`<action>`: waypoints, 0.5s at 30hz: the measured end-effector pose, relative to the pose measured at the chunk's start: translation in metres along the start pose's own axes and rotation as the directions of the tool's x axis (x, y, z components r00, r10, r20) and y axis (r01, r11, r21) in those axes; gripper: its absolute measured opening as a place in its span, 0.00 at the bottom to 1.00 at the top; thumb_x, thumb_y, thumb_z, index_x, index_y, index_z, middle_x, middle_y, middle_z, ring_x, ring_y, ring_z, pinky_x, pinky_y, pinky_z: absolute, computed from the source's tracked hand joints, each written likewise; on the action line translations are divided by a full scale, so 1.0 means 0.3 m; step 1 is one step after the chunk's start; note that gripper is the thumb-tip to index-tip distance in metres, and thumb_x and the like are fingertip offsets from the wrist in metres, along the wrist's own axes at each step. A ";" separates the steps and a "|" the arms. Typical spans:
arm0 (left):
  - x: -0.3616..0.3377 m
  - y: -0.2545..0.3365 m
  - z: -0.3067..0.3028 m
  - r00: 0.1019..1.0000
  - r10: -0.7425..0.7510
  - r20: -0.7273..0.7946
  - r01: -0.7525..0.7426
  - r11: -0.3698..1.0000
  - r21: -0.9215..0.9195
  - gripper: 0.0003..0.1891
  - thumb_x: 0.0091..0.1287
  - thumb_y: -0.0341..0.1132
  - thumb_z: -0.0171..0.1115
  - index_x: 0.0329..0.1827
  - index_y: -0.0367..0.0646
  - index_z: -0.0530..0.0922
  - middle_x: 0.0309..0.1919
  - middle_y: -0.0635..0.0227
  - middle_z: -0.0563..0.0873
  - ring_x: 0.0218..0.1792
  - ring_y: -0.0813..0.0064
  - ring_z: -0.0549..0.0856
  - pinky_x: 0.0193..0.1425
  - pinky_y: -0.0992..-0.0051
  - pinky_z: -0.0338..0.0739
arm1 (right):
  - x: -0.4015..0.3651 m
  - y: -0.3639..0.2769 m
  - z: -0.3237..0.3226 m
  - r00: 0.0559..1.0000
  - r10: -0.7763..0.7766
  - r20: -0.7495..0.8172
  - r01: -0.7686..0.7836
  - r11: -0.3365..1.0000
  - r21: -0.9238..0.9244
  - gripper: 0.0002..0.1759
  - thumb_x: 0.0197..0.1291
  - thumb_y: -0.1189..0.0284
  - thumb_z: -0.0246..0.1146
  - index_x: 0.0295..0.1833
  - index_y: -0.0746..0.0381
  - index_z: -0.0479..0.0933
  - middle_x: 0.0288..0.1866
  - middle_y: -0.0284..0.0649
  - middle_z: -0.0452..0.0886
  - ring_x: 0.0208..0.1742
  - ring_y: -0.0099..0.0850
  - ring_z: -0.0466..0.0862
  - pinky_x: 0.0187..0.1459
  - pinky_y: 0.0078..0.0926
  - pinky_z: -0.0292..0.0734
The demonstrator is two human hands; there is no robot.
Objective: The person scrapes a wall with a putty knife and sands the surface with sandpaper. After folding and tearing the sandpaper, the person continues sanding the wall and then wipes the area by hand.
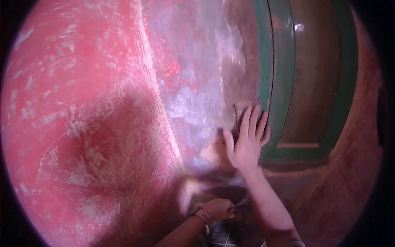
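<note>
My right hand (pixel 247 142) lies flat with its fingers spread on the worn, patchy wall (pixel 193 94), its fingertips close to the edge of a green door frame (pixel 265 74). Lower down, my left hand (pixel 220 209) is closed, with a band on its wrist (pixel 201 214). Whatever its fingers hold, if anything, is too small to make out. Below and around the left hand the view is dark and partly blurred.
A red wall with chipped paint (pixel 90 74) fills the left side, with a pale corner edge beside it. At the right is a brown panel (pixel 314 82) in the green frame. Dark tiles (pixel 224 236) show at the bottom.
</note>
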State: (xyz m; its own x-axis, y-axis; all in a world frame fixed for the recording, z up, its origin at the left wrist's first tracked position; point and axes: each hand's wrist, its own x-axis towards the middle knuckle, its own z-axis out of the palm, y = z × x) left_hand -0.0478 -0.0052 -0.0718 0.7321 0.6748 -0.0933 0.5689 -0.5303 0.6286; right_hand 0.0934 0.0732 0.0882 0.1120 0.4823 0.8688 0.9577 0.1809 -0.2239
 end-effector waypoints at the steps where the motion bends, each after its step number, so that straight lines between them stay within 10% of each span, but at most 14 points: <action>1: -0.007 0.034 -0.026 1.000 -0.013 0.024 0.013 1.000 0.015 0.18 0.67 0.47 0.71 0.41 0.38 0.83 0.37 0.49 0.89 0.44 0.42 0.88 0.51 0.49 0.80 | -0.025 0.005 0.016 1.000 0.004 0.005 -0.004 1.000 -0.002 0.50 0.75 0.46 0.60 0.88 0.69 0.55 0.91 0.62 0.54 0.90 0.65 0.52 0.81 0.71 0.43; 7: -0.011 0.035 -0.052 1.000 -0.002 0.026 0.000 0.998 0.068 0.17 0.71 0.46 0.67 0.41 0.38 0.81 0.38 0.46 0.87 0.43 0.40 0.87 0.50 0.48 0.79 | -0.315 0.070 0.155 1.000 -0.017 0.017 0.018 0.999 -0.043 0.46 0.75 0.45 0.59 0.85 0.68 0.63 0.88 0.60 0.60 0.88 0.63 0.58 0.80 0.70 0.49; 15: -0.112 -0.011 -0.063 0.988 -0.062 0.138 0.048 0.993 0.106 0.17 0.71 0.47 0.69 0.44 0.39 0.83 0.41 0.48 0.88 0.45 0.42 0.87 0.52 0.50 0.81 | -0.062 0.028 -0.005 0.999 -0.048 0.006 0.047 0.998 0.036 0.50 0.74 0.44 0.59 0.87 0.67 0.58 0.88 0.57 0.61 0.87 0.54 0.61 0.79 0.68 0.52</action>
State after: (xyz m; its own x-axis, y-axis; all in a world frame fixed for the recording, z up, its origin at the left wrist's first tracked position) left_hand -0.0813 -0.0164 -0.0563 0.7401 0.6290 -0.2380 0.6395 -0.5487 0.5384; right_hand 0.0997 0.0644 0.0709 0.0646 0.4780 0.8760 0.9519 0.2340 -0.1980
